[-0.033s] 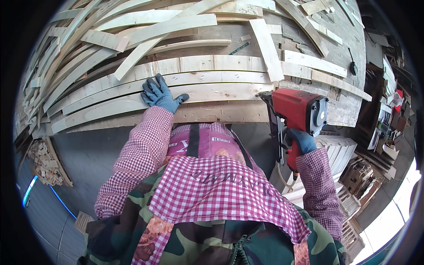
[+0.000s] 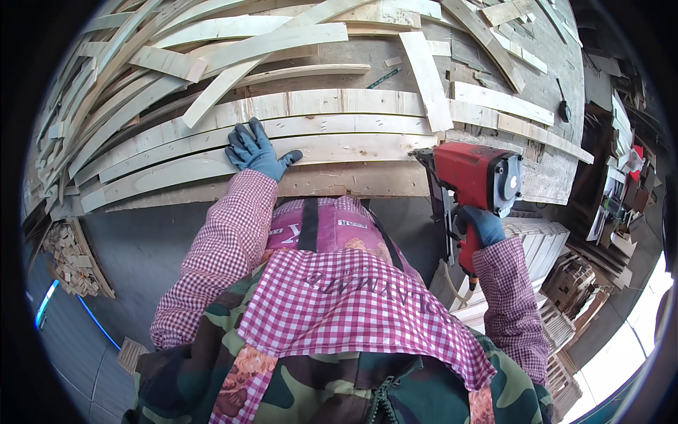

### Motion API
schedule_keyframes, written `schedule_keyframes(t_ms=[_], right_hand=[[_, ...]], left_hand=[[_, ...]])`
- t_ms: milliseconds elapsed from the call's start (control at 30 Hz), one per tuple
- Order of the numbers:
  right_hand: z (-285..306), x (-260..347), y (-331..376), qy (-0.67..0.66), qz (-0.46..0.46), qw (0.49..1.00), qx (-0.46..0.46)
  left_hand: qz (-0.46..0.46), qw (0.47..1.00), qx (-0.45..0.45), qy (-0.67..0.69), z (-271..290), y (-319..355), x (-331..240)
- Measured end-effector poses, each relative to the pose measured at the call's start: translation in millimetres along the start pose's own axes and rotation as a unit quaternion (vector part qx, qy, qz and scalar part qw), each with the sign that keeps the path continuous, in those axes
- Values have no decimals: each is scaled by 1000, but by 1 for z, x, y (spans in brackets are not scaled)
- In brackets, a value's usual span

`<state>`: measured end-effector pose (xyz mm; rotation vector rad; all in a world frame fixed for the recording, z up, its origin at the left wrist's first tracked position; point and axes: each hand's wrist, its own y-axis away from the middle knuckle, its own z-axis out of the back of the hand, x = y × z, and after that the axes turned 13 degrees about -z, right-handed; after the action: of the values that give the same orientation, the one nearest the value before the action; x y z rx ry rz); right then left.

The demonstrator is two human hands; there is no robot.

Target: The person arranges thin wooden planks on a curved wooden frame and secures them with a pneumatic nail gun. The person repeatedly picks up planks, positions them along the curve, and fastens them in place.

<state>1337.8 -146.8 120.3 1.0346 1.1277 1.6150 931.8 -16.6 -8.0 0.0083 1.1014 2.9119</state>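
My left hand [image 2: 256, 150], in a blue-grey glove, presses flat with fingers spread across the light wooden strips lying side by side. Its fingers reach over the middle strip [image 2: 332, 125]; the palm is by the nearest strip [image 2: 353, 149]. My right hand [image 2: 483, 226], gloved too, is wrapped round the handle of a red nail gun [image 2: 470, 173]. The gun's nose is at the right end of the nearest strip; whether it touches cannot be told. Its black magazine [image 2: 443, 219] points down toward me, and a pale hose leaves the handle's base.
Many loose wooden strips [image 2: 116, 106] pile up at the left and back of the worktable [image 2: 558, 177]. One short board [image 2: 426, 81] lies crosswise over the right ends. A bin of wood offcuts [image 2: 74, 258] stands low left. White stacked boards [image 2: 526, 254] are below the gun.
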Motion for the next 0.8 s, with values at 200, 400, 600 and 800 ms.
schedule_keyframes(t_ms=[200, 400, 600, 800], right_hand=[[-32, 7, -7, -81, 70, 994, 14], [-45, 48, 1, 130, 92, 987, -1], [-46, -13, -46, 146, 163, 972, -91], [-49, -19, -45, 175, 187, 963, -90]], left_hand=[[-7, 1000, 8, 13, -1, 1, 0], [-6, 1000, -4, 19, -1, 1, 0], [-10, 1000, 4, 23, 1, 2, 0], [-14, 999, 10, 28, 3, 2, 2]])
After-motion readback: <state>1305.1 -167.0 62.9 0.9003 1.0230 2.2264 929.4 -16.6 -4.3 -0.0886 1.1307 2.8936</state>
